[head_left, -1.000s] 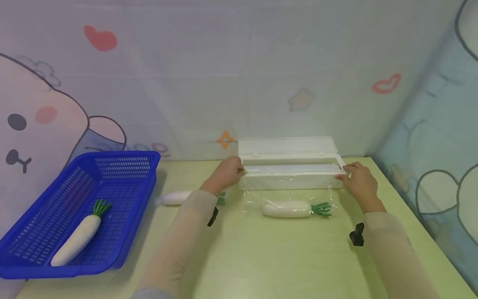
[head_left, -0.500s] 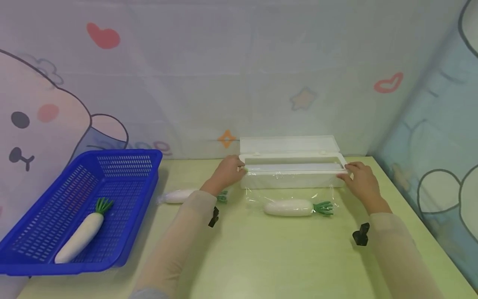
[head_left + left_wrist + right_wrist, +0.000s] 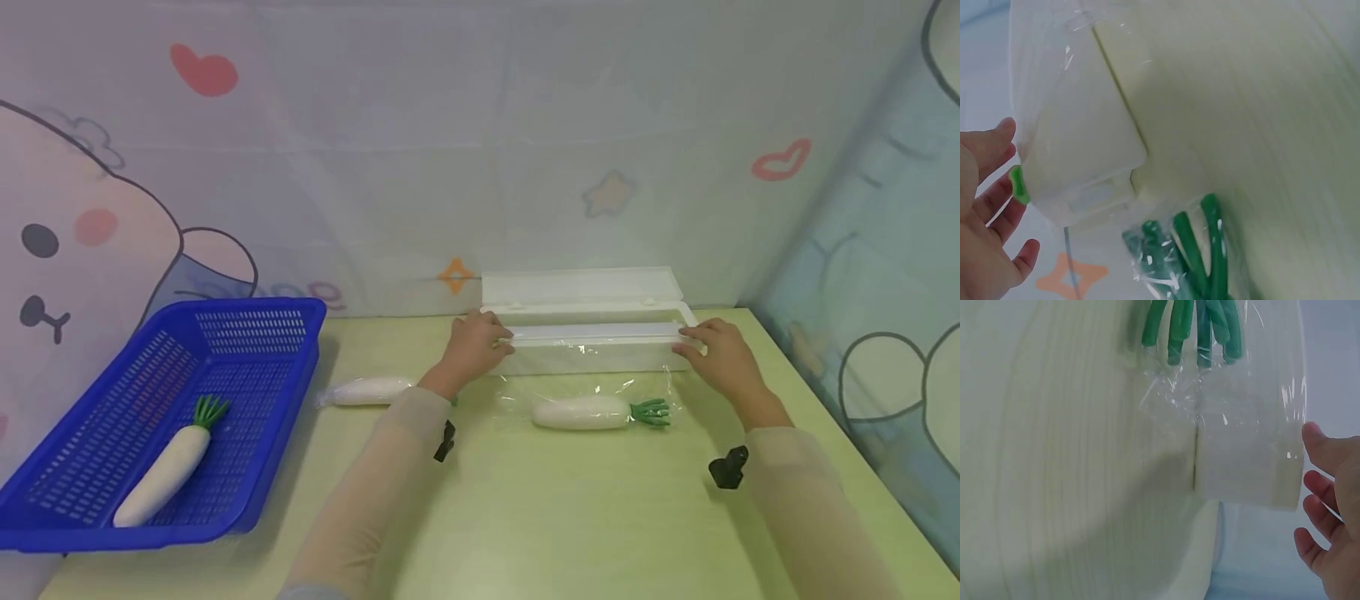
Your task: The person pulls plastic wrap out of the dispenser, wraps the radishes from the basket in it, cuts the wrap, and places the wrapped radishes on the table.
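A white cling film dispenser box (image 3: 592,359) stands by the wall with its lid (image 3: 581,286) raised. Clear cling film (image 3: 517,396) hangs over its front onto the table and covers a white radish (image 3: 581,412) with green leaves. My left hand (image 3: 474,346) pinches the film at the left part of the box's front top edge. In the left wrist view, a green slider (image 3: 1019,185) sits by its fingers at the box end. My right hand (image 3: 722,357) pinches the film near the right end of that edge. Its thumb is in front, other fingers behind.
A film-wrapped radish (image 3: 367,391) lies beneath my left wrist, its leaves mostly hidden in the head view. At the left, a blue plastic basket (image 3: 279,433) holds another radish (image 3: 167,475). A cartoon-printed cloth (image 3: 390,167) hangs behind the table (image 3: 600,517).
Both hands have shifted inward along the box's front edge, the left one rightward and the right one slightly leftward. The radishes and basket stay put.
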{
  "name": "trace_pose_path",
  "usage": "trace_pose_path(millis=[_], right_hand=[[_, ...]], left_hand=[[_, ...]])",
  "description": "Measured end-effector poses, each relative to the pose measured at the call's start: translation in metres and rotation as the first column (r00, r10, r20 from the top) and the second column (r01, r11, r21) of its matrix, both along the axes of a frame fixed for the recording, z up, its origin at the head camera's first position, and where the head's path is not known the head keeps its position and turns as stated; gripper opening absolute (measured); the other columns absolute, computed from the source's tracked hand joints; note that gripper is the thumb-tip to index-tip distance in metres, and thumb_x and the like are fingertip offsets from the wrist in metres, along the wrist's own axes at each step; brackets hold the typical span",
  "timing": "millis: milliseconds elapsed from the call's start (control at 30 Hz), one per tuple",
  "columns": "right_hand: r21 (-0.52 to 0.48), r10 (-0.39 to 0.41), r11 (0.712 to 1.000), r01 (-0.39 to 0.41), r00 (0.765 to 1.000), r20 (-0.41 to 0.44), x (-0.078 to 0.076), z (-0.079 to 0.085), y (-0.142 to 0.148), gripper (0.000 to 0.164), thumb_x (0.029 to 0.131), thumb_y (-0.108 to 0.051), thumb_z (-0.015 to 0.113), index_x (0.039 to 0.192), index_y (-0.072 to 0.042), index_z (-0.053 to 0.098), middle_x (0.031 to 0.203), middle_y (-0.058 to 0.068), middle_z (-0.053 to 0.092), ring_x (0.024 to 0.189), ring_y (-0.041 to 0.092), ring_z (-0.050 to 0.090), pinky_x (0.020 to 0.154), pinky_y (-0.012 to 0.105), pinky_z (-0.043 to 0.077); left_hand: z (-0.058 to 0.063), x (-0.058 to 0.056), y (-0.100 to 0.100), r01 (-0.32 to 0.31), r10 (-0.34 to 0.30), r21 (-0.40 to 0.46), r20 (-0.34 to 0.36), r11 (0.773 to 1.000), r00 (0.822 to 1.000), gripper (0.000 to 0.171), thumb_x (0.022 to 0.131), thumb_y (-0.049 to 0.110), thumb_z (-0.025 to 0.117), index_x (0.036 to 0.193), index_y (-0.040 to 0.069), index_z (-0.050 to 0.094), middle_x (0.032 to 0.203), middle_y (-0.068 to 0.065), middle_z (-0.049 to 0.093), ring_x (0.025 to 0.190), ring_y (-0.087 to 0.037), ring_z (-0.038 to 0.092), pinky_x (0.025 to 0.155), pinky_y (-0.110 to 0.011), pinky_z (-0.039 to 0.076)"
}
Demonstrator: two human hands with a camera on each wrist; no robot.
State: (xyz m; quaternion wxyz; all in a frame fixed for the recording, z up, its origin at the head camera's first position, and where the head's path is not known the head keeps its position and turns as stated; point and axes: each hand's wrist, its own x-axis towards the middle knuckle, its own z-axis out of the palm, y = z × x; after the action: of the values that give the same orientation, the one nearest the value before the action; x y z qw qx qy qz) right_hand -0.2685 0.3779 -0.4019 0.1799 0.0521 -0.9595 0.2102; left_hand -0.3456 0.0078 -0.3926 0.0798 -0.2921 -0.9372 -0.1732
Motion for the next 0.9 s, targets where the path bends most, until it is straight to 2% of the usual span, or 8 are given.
trace_pose_path(millis=[167, 300, 433, 633, 900], right_hand=[[0.007, -0.04, 0.999, 0.041, 0.998, -0.054, 0.0, -0.002, -0.006, 0.029, 0.092, -0.017, 0.065, 0.106, 0.008, 0.068, 0.102, 0.024, 0.059, 0.095, 0.041, 0.051, 0.08, 0.056, 0.042], [0.007, -0.053, 0.999, 0.054, 0.995, -0.09, -0.001, -0.004, -0.007, 0.02, 0.091, -0.012, 0.065, 0.098, 0.006, 0.069, 0.1, 0.023, 0.061, 0.096, 0.041, 0.052, 0.079, 0.056, 0.043], [0.026, -0.034, 0.999, 0.037, 0.993, -0.109, -0.004, -0.005, -0.007, 0.015, 0.091, -0.008, 0.063, 0.093, 0.006, 0.068, 0.098, 0.022, 0.06, 0.094, 0.041, 0.053, 0.077, 0.055, 0.044], [0.043, -0.002, 0.999, 0.006, 0.996, -0.094, -0.005, -0.008, -0.004, 0.01, 0.092, 0.0, 0.057, 0.093, 0.009, 0.061, 0.095, 0.025, 0.056, 0.088, 0.041, 0.052, 0.075, 0.054, 0.044], [-0.003, 0.024, 1.0, -0.025, 0.998, -0.062, 0.005, -0.007, -0.002, 0.014, 0.096, 0.003, 0.049, 0.1, 0.015, 0.055, 0.096, 0.032, 0.057, 0.091, 0.048, 0.054, 0.08, 0.059, 0.043]], left_hand=[[-0.005, 0.002, 0.006, -0.023, 0.022, -0.018, -0.055, 1.0, 0.998, 0.022, 0.091, 0.027, 0.066, 0.108, 0.016, 0.074, 0.109, -0.002, 0.064, 0.104, -0.022, 0.052, 0.095, -0.048, 0.039], [-0.008, 0.003, 0.008, -0.048, 0.048, -0.003, -0.08, 0.999, 0.996, 0.019, 0.091, 0.026, 0.067, 0.105, 0.018, 0.075, 0.107, 0.001, 0.064, 0.102, -0.019, 0.052, 0.097, -0.046, 0.037], [-0.009, 0.004, 0.008, -0.045, 0.047, 0.019, -0.126, 0.999, 0.991, 0.015, 0.089, 0.024, 0.069, 0.1, 0.018, 0.076, 0.104, 0.002, 0.065, 0.099, -0.018, 0.052, 0.095, -0.045, 0.038], [-0.012, 0.005, 0.008, -0.024, 0.032, 0.048, -0.181, 0.999, 0.983, 0.011, 0.088, 0.022, 0.071, 0.095, 0.018, 0.078, 0.1, 0.002, 0.067, 0.095, -0.019, 0.054, 0.09, -0.044, 0.039], [-0.012, 0.006, 0.007, -0.018, 0.03, 0.062, -0.193, 0.998, 0.981, 0.011, 0.089, 0.019, 0.069, 0.097, 0.015, 0.076, 0.102, 0.001, 0.067, 0.092, -0.019, 0.054, 0.087, -0.042, 0.04]])
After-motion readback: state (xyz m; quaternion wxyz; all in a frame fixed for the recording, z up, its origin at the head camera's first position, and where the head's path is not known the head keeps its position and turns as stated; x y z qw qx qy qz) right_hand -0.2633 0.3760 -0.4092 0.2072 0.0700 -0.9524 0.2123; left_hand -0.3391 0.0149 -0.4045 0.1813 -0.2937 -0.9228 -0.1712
